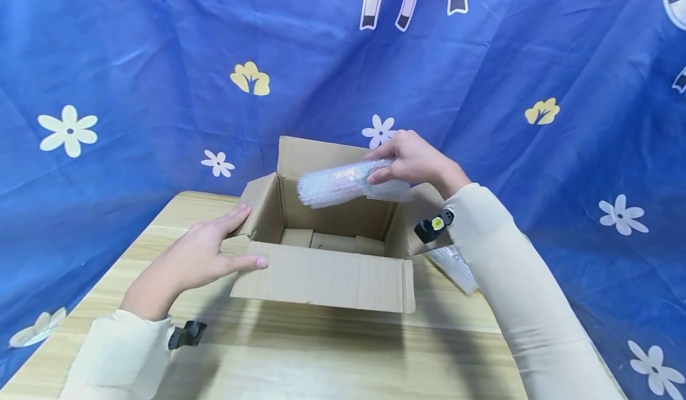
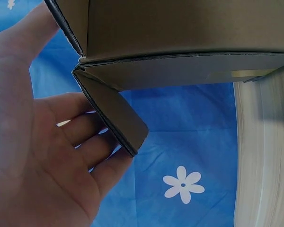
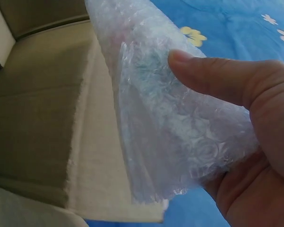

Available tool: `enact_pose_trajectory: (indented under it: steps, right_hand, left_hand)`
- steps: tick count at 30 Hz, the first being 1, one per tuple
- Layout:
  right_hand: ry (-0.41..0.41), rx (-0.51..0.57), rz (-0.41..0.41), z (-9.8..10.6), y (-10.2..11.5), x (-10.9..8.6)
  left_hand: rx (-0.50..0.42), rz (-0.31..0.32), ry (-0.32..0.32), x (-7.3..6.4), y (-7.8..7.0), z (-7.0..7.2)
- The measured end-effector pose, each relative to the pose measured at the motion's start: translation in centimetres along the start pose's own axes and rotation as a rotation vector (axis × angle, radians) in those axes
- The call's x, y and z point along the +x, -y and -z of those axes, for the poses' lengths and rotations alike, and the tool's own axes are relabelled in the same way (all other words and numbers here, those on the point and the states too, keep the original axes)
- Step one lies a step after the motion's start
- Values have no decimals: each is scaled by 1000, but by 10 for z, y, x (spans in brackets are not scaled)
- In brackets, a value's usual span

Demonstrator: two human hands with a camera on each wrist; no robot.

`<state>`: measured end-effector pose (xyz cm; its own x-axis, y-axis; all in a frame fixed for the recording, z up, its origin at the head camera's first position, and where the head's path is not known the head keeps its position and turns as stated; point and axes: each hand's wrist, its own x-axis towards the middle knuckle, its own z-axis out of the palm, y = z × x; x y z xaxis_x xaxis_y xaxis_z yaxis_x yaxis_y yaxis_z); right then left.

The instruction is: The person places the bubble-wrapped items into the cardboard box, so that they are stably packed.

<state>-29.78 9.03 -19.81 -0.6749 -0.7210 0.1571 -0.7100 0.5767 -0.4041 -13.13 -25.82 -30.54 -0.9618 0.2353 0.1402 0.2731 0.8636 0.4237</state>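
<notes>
My right hand (image 1: 415,161) grips one end of a bubble-wrapped roll (image 1: 334,184), holding it over an open cardboard box (image 1: 321,276). In the right wrist view, the thumb presses on the roll's clear bubble wrap (image 3: 180,118), and a loose wrap end hangs down. What lies inside the wrap is blurred, with faint pink and green tints. At the box's near left corner, my left hand (image 1: 198,257) touches the cardboard with its fingers extended. Its thumb lies on the front flap, while its fingers lie along the outer side of the left flap (image 2: 111,111).
The box stands on a wooden table (image 1: 300,364) with its flaps spread outward. Another bubble-wrapped item (image 1: 454,267) lies right of the box, partly behind the right forearm. A blue patterned curtain (image 1: 161,49) hangs behind the table.
</notes>
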Motion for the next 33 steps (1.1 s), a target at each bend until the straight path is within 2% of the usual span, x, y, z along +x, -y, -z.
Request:
enact_pose_trajectory:
  steps: [3,8,14,19,26,33]
  right_hand:
    - [24,27,26,-9,-2,6]
    - [67,90,22,-25,-8,13]
    - [107,101,35,-40,-9,26]
    - [131,69,33,-51,-6,39]
    - [183,-64,43,-69,-7,50]
    - [209,-96,37,-80,-4,56]
  left_hand:
    - [-7,-6,1,0,-1,-1]
    - [-23,-10,10,1,0,-3]
    - [-28,2,17,1,1,-4]
    - [-21,4,13,3,1,-3]
    - [-34,15,14,3,0,-3]
    - [-28,16,4,3,-1,-2]
